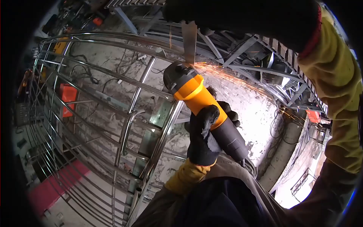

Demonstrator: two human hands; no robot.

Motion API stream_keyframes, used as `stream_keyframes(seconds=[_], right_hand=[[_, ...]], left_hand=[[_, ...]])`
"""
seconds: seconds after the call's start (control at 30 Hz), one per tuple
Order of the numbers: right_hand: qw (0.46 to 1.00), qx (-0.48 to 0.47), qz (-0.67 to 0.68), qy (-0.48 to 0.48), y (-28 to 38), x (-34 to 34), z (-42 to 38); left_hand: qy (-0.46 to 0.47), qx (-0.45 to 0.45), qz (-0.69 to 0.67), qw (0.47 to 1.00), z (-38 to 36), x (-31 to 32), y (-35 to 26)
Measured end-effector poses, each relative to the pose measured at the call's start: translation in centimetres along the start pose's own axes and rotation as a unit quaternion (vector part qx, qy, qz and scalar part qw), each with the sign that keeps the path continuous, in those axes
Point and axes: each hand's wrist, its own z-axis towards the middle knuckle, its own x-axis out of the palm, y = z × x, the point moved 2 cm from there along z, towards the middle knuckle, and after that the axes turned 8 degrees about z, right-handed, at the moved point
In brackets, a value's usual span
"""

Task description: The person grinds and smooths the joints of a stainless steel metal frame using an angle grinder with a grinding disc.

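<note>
My left hand (pixel 206 132), in a dark glove with a yellow cuff, is wrapped round the body of an orange and black angle grinder (pixel 194 92). The grinder's dark head meets the lower end of a flat metal strip (pixel 189 41), and orange sparks (pixel 227 75) fly off to the right. At the top, my right hand (pixel 242 22), also dark-gloved, grips the strip's upper end; its fingers are mostly in shadow. The grinder's disc is hidden.
A large curved frame of shiny metal tubes (pixel 134 92) fills the left side. Grey steel trusses (pixel 242 51) stand at the upper right. An orange-red box (pixel 68 99) lies beyond the tubes, and cables run over the stained floor (pixel 109 60).
</note>
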Motion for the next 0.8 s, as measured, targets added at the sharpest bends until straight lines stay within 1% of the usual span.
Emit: stream_keyframes(seconds=[0.03,0.07,0.1,0.17,0.2,0.27,0.3,0.37,0.4,0.47,0.5,0.53,0.57,0.6,0.63,0.67,0.7,0.77,0.8], right_hand=[[0.995,0.043,0.040,0.087,-0.2,0.0,0.5],[0.978,0.085,0.079,0.173,-0.4,0.2,0.6],[0.978,0.084,0.079,0.173,-0.4,0.3,0.6],[0.992,0.055,0.046,0.104,-0.4,0.5,0.4],[0.992,0.055,0.046,0.104,-0.5,0.8,0.2],[0.975,0.078,0.206,0.020,-0.9,1.0,-0.1],[0.975,0.076,0.206,0.019,-0.8,0.7,0.2],[0.984,0.099,0.093,0.119,-0.3,0.3,0.7],[0.984,0.098,0.093,0.118,-0.4,0.6,0.8],[0.962,0.152,0.190,0.128,-0.7,1.3,0.6],[0.961,0.152,0.189,0.129,-0.6,0.4,0.8],[0.918,0.241,0.280,0.142,-0.6,-1.0,1.1],[0.859,0.324,0.367,0.152,-0.5,-1.5,1.2],[0.859,0.323,0.368,0.151,-0.7,-0.9,1.0],[0.921,0.228,0.284,0.140,-0.8,0.1,0.8],[0.964,0.129,0.193,0.127,-0.7,0.7,0.6],[0.964,0.129,0.193,0.126,-0.6,0.7,0.5],[0.978,0.115,0.165,0.062,-0.5,0.4,0.4],[0.978,0.115,0.165,0.063,-0.6,0.6,0.3]], left_hand=[[-0.003,-0.011,-0.013,1.000,-0.1,0.5,0.0],[-0.004,-0.010,-0.012,1.000,-0.2,0.7,0.1],[-0.013,-0.010,0.008,1.000,-0.4,0.7,0.3],[-0.022,-0.010,0.029,0.999,-0.5,1.1,0.3],[-0.022,-0.009,0.029,0.999,-0.5,1.2,0.3],[-0.011,-0.013,0.007,1.000,-0.4,1.3,0.3],[-0.011,-0.011,0.006,1.000,-0.4,1.2,0.4],[0.004,-0.044,-0.028,0.999,-0.5,1.1,0.8],[0.004,-0.043,-0.028,0.999,-0.5,1.0,0.8],[-0.025,-0.022,0.019,0.999,-0.5,0.9,1.0],[-0.029,-0.003,0.029,0.999,-0.2,1.2,0.5],[-0.002,0.009,0.007,1.000,0.3,0.6,0.3],[-0.002,0.004,0.006,1.000,0.2,0.4,0.2],[-0.002,0.001,0.005,1.000,0.1,0.5,0.0],[-0.004,0.003,0.005,1.000,0.0,0.6,0.1],[-0.006,-0.009,0.008,1.000,-0.1,0.8,0.5],[-0.007,-0.023,0.010,1.000,-0.3,1.0,0.8],[-0.024,-0.022,0.015,0.999,-0.5,1.2,0.7],[-0.040,-0.020,0.019,0.999,-0.5,1.2,0.6]])
